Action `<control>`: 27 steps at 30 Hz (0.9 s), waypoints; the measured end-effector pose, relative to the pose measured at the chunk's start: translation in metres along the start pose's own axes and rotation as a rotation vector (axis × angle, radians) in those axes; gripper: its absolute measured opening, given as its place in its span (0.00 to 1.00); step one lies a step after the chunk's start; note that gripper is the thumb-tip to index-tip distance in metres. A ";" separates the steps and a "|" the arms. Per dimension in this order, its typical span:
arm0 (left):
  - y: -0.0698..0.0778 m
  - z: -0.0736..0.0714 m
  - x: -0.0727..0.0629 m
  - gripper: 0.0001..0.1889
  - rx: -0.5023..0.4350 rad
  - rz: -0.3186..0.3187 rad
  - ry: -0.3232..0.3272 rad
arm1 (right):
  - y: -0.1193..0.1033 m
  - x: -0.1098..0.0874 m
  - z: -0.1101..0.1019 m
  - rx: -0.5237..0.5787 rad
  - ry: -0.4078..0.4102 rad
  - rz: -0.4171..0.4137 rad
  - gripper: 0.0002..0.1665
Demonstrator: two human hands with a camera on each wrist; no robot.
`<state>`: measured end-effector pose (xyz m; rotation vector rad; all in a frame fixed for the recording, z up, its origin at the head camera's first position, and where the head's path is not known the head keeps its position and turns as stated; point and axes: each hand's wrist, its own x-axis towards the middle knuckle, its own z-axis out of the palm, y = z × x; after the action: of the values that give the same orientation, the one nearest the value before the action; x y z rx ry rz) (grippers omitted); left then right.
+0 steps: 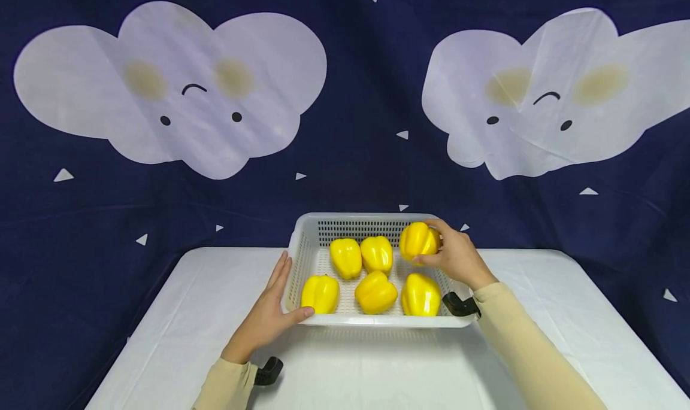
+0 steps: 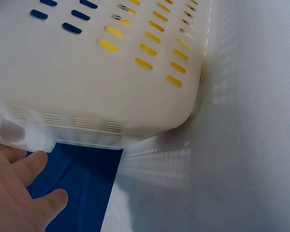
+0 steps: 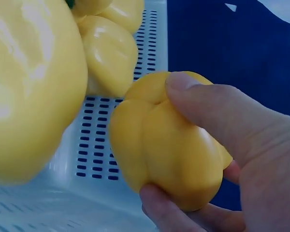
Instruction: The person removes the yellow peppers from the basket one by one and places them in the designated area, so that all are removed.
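The white basket [image 1: 377, 321] lies with its long axis side to side. The left hand [image 1: 268, 317], thumb and fingers spread, touches its left end; the right hand [image 1: 458, 257] grips a yellow pepper [image 1: 416, 241] at the far right corner, lobed end facing the right wrist camera.

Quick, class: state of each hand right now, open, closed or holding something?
Left hand: open, touching the white plastic basket.
Right hand: holding a yellow bell pepper.
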<state>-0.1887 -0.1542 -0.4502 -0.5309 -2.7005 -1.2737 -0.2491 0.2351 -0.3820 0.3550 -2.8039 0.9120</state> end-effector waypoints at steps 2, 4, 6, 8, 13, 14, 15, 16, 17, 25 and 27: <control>0.000 0.000 0.000 0.59 -0.002 -0.001 -0.001 | 0.000 -0.001 -0.002 0.004 0.005 0.005 0.52; 0.000 0.000 0.000 0.59 -0.007 -0.002 -0.001 | 0.000 -0.002 -0.005 0.005 0.007 0.011 0.53; 0.000 0.000 0.000 0.59 -0.009 -0.002 -0.002 | 0.000 -0.004 -0.008 0.002 0.012 0.015 0.53; 0.000 0.000 0.000 0.59 -0.009 -0.003 -0.002 | 0.000 -0.005 -0.012 -0.001 0.018 0.016 0.52; -0.001 0.000 0.000 0.59 -0.011 0.008 0.001 | 0.001 -0.008 -0.019 -0.010 0.033 0.002 0.51; -0.001 0.000 0.000 0.59 -0.014 0.011 0.003 | 0.002 -0.009 -0.020 -0.012 0.036 -0.003 0.51; -0.001 0.000 0.000 0.59 -0.016 0.014 0.003 | 0.003 -0.010 -0.021 -0.014 0.038 -0.006 0.51; -0.001 0.000 0.000 0.59 -0.018 0.016 0.004 | 0.003 -0.010 -0.022 -0.016 0.039 -0.009 0.51; -0.002 0.000 0.000 0.59 -0.018 0.020 0.004 | 0.004 -0.011 -0.023 -0.017 0.040 -0.012 0.52; -0.002 0.000 0.000 0.59 -0.012 0.029 0.010 | 0.012 -0.020 -0.030 0.004 0.043 -0.021 0.53; -0.002 0.000 0.000 0.59 -0.010 0.032 0.010 | 0.013 -0.021 -0.033 0.007 0.048 -0.023 0.53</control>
<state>-0.1891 -0.1552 -0.4520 -0.5651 -2.6674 -1.2785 -0.2295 0.2691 -0.3679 0.3613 -2.7484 0.9134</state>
